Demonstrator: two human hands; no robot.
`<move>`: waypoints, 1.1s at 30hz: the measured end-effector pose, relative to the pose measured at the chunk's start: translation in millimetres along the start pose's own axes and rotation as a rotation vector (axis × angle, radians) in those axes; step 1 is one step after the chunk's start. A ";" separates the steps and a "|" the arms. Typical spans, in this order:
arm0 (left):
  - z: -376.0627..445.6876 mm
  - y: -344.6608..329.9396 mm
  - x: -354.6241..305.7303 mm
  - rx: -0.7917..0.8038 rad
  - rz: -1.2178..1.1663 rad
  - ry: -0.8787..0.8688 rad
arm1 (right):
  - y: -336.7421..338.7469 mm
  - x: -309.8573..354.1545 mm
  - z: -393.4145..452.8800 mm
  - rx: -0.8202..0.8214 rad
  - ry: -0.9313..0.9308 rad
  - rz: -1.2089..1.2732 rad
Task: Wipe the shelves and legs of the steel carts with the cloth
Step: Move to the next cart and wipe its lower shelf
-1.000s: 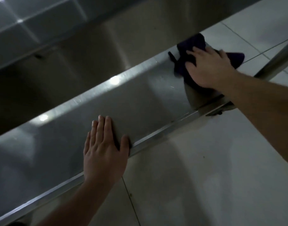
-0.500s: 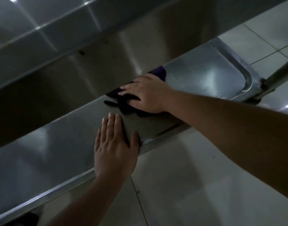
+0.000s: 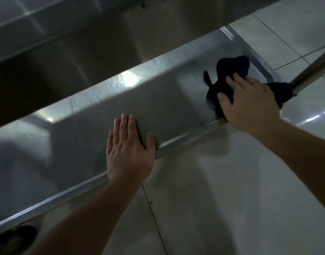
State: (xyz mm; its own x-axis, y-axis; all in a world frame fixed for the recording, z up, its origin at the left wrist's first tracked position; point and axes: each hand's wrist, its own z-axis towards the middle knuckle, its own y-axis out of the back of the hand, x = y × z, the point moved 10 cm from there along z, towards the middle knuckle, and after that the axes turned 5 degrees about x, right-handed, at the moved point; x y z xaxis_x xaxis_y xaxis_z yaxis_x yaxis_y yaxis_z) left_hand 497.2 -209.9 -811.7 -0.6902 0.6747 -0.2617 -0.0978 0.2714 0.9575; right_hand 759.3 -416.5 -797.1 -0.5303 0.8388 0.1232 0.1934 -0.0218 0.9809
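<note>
The floor (image 3: pixel 231 181) is laid with large, pale, glossy tiles divided by thin dark grout lines (image 3: pixel 154 218), one running toward the bottom edge and others crossing at the upper right. Soft streaks of reflected light (image 3: pixel 312 117) lie on the tiles at the right. The room is dim overall, with broad grey shadows spreading over the floor near the middle.

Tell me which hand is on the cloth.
The right hand, pressing the dark cloth at the shelf's corner; the left hand lies on bare steel.
</note>
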 end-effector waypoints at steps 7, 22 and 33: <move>4.9 -4.1 5.1 0.029 -0.074 0.009 | -23.9 116.2 -65.7 0.013 0.295 -0.087; -23.0 50.8 99.2 0.030 -0.138 -0.004 | -70.3 263.9 -119.1 0.348 0.828 -0.151; -53.7 96.0 199.2 0.074 0.027 0.082 | -71.2 312.7 -153.1 0.227 0.926 -0.206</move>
State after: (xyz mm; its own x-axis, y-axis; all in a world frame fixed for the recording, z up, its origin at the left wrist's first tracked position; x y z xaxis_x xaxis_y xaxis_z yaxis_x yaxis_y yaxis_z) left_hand 311.8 -86.2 -765.5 -0.7487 0.6246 -0.2221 -0.0274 0.3055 0.9518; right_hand 453.3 -235.9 -805.3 -0.9917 0.0524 0.1175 0.1272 0.2638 0.9562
